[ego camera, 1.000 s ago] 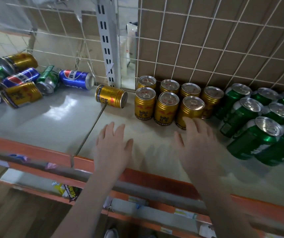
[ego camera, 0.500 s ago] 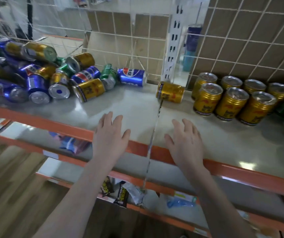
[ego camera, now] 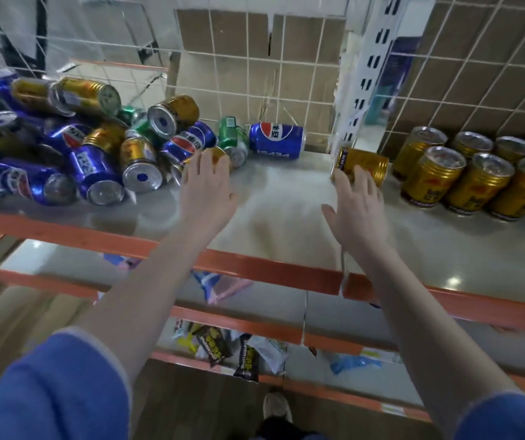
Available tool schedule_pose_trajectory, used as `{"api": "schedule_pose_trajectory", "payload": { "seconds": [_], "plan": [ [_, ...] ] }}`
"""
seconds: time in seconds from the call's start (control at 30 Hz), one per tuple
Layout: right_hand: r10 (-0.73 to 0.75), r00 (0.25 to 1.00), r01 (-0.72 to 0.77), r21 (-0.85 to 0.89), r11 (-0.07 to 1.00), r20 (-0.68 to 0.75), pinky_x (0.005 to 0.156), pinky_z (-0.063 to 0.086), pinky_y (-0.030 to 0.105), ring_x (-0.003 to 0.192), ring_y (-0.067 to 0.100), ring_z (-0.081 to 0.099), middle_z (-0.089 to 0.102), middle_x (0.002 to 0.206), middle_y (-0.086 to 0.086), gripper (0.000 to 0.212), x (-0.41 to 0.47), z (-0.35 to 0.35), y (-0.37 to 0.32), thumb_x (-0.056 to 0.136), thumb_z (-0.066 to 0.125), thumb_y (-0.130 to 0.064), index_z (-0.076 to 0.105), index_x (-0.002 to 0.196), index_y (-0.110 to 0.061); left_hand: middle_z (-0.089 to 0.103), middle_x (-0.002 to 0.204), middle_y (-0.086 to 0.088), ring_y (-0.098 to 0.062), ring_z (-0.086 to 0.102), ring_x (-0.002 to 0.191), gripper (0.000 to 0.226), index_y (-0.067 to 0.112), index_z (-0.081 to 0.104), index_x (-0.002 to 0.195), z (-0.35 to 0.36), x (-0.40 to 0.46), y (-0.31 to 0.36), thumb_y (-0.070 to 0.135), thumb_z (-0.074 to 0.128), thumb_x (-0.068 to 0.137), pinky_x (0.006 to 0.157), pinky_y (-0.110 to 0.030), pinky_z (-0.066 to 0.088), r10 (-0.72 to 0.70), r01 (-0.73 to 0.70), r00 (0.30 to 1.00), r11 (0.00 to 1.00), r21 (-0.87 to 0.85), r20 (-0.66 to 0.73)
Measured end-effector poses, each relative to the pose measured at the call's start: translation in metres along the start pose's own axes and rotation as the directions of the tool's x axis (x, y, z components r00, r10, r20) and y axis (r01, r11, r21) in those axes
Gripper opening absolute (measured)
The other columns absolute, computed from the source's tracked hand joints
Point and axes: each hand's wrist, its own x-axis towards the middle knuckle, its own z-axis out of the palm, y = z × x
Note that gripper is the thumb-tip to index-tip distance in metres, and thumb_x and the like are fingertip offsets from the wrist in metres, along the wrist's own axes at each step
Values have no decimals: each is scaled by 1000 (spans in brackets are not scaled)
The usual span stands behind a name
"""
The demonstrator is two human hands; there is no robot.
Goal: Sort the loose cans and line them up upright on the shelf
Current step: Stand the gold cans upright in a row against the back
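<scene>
Grey shelf (ego camera: 273,217) with an orange edge carries the cans. Left hand (ego camera: 207,188) reaches spread-fingered toward a heap beyond it, Pepsi can (ego camera: 276,140) lying just past. Right hand (ego camera: 358,208), fingers straight, touches a fallen gold can (ego camera: 364,163); upright gold cans (ego camera: 464,182) stand to its right.

The left hand (ego camera: 208,188) covers most of a gold can (ego camera: 219,155) at its fingertips; contact cannot be confirmed. The right hand (ego camera: 358,211) overlaps the lower edge of the lying gold can (ego camera: 362,165); whether its fingers touch cannot be determined. Left of the left hand, the can pile (ego camera: 64,144) is motion-blurred and cut by the frame edge. Right of the right hand, the upright gold cans (ego camera: 477,176) run past the frame edge.
</scene>
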Motion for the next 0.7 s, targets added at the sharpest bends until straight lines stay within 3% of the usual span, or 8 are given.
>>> {"api": "schedule_pose_trajectory", "payload": {
  "seconds": [0.13,0.3,0.47,0.7],
  "plan": [
    [-19,1000,18,-121,992,-7,115,13,50,142,37,13,18,153,19,72,40,3,17,88,62,-26,22,147,-17,35,143,-17,-36,29,135,65,15,36,138,7,21,-16,27,66,82,112,-47,21,-2,0,1000,996,85,17],
    [-3,996,24,-239,971,87,111,21,55,136,40,25,34,144,21,75,77,3,34,86,63,-26,20,147,-21,45,131,-17,-38,44,118,65,19,38,138,8,33,-25,24,68,80,101,-48,34,-7,4,1000,989,146,17],
    [7,993,20,-232,973,116,100,32,52,119,39,41,47,130,19,73,90,-2,35,85,62,-19,24,146,-25,47,127,-18,-38,46,113,69,25,34,140,12,39,-29,25,69,81,95,-48,37,-42,38,999,988,153,21],
    [-16,994,39,-215,976,107,96,33,51,115,38,41,49,126,16,75,83,-8,30,81,65,-27,27,145,-27,47,122,-21,-38,46,109,68,22,33,139,7,42,-26,24,69,81,89,-46,41,-55,47,998,986,158,44]
  ]
}}
